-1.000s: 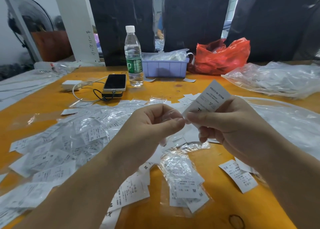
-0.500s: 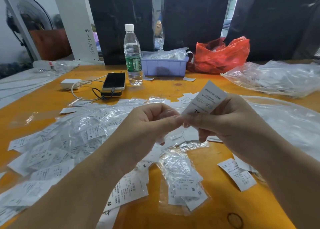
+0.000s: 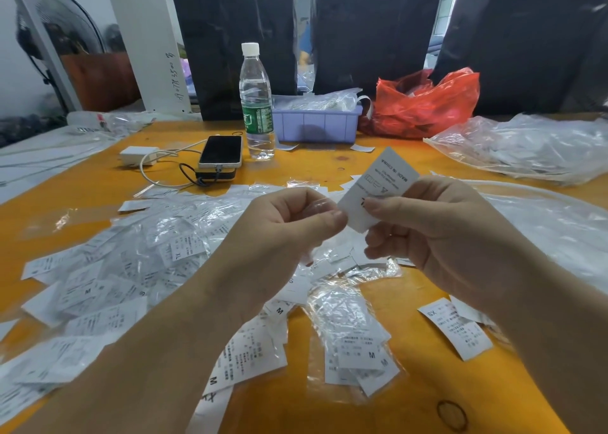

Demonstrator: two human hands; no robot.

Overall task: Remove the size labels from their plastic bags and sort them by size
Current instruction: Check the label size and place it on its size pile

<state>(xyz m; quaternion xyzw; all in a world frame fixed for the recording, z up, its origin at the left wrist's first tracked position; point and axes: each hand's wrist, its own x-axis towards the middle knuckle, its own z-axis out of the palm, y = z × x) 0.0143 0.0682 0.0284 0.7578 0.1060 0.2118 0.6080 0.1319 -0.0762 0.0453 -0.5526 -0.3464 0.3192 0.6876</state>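
My right hand pinches a white size label between thumb and forefinger, held up over the orange table. My left hand pinches a small clear plastic bag at the label's lower left edge. A big heap of bagged labels covers the table to the left. A clear bag holding M labels lies near the front middle. Loose M labels lie beside it, and an XS label lies at the right.
A water bottle, a phone on a power bank with a charger and cable, a purple basket and a red plastic bag stand at the back. Clear plastic bags pile at the right.
The label has come further out of the bag and tilted a little. My hands have stayed close together at the same height.
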